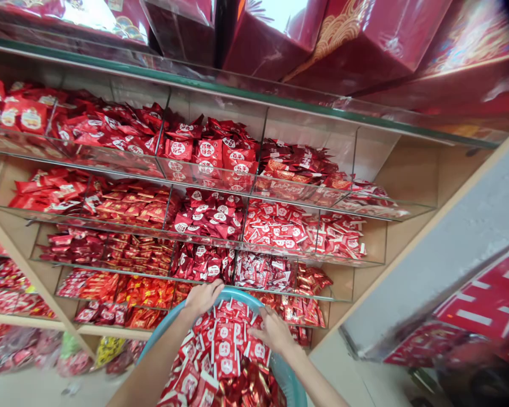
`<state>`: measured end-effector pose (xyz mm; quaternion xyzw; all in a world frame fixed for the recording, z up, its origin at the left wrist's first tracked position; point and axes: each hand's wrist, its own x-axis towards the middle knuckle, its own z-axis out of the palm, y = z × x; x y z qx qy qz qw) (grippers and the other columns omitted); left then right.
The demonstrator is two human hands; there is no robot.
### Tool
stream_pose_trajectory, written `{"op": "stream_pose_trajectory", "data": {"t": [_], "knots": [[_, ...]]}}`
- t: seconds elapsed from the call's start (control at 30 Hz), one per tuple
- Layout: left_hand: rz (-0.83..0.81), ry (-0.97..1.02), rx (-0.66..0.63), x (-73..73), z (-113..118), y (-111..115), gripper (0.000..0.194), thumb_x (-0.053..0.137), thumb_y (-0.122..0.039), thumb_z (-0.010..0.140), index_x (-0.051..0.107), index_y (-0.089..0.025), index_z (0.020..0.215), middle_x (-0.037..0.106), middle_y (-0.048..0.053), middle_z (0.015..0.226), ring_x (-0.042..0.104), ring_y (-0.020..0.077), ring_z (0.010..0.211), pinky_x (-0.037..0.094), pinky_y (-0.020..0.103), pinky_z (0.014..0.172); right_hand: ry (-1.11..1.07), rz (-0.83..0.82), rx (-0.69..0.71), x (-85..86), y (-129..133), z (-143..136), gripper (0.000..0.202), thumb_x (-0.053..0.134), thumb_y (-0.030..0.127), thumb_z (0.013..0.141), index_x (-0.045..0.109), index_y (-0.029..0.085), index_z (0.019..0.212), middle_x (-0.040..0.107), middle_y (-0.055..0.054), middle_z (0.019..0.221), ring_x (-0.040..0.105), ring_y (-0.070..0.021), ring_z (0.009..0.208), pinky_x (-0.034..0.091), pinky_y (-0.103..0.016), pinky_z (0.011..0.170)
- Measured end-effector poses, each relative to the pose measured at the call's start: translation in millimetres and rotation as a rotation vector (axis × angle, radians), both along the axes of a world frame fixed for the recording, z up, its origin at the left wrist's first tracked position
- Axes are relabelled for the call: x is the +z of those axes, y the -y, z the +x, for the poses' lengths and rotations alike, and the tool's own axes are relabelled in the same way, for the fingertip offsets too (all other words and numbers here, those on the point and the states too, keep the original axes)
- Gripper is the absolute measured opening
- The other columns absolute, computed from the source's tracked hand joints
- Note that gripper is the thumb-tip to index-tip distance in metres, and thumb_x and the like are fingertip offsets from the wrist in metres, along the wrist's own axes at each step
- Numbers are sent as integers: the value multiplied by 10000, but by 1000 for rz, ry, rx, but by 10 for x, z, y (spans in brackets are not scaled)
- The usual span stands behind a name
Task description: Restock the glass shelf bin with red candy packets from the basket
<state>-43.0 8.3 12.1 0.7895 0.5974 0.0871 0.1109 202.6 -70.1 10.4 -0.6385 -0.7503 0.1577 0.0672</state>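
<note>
Within the basin [299, 390], red packets [225, 347] lay heaped. The person's right hand [276, 333] lay across the basin's right edge, apart from the left hand [204, 298] on the far edge; whether either gripped the rim could not be told. Beyond, more packets [207, 150] filled shelves [411, 169] behind glass edges, boxes [275, 48] above.
</note>
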Motion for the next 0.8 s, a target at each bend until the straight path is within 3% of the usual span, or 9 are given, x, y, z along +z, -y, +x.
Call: {"op": "stream_pose_trajectory", "data": {"t": [0.1, 0.2, 0.33, 0.43, 0.53, 0.63, 0.8], "knots": [[7, 4, 0, 12, -1, 4, 539, 92, -547, 873, 488, -323, 1162, 688, 39, 924, 631, 228, 887, 430, 328, 756, 3, 13, 0, 61, 32, -6, 618, 476, 562, 742, 473, 159, 1210, 523, -146, 1237, 455, -287, 1171, 387, -369, 924], [8, 10, -3, 17, -2, 5, 532, 99, -552, 871, 482, -327, 1163, 688, 32, 927, 630, 227, 890, 431, 326, 756, -30, 118, 24, 314, 55, 18, 569, 439, 557, 776, 486, 180, 1199, 542, -135, 1214, 496, -271, 1125, 403, -355, 897], [3, 17, -7, 0, -4, -6, 537, 99, -555, 870, 480, -323, 1168, 688, 34, 935, 631, 228, 882, 433, 330, 757, -104, 421, 10, 971, -51, 86, 440, 325, 490, 862, 509, 203, 1140, 632, -93, 1003, 597, -210, 895, 438, -301, 763], [2, 21, -8, -23, -5, -20, 539, 93, -551, 871, 475, -322, 1174, 686, 38, 946, 631, 237, 883, 435, 343, 759, -29, 617, -119, 1513, -307, 174, 404, 296, 435, 883, 493, 189, 1135, 642, -85, 912, 607, -194, 804, 421, -277, 673], [6, 26, -9, -33, -8, -20, 541, 92, -550, 870, 477, -320, 1174, 685, 37, 944, 630, 236, 883, 435, 344, 759, 128, 676, -273, 1884, -656, 256, 399, 348, 398, 872, 421, 164, 1186, 619, -112, 972, 603, -221, 845, 415, -295, 676], [17, 32, -9, -22, -12, -3, 554, 86, -549, 870, 491, -313, 1165, 688, 41, 916, 631, 241, 876, 437, 347, 748, 221, 599, -370, 2030, -961, 271, 366, 401, 384, 856, 423, 145, 1131, 583, -151, 1050, 587, -245, 934, 419, -310, 723], [32, 52, -3, 3, -16, 22, 576, 71, -544, 868, 512, -310, 1153, 694, 52, 863, 637, 243, 846, 440, 349, 737, 233, 505, -416, 2020, -1182, 176, 403, 493, 398, 810, 420, 124, 1097, 601, -168, 1004, 609, -265, 919, 440, -318, 702]]}}
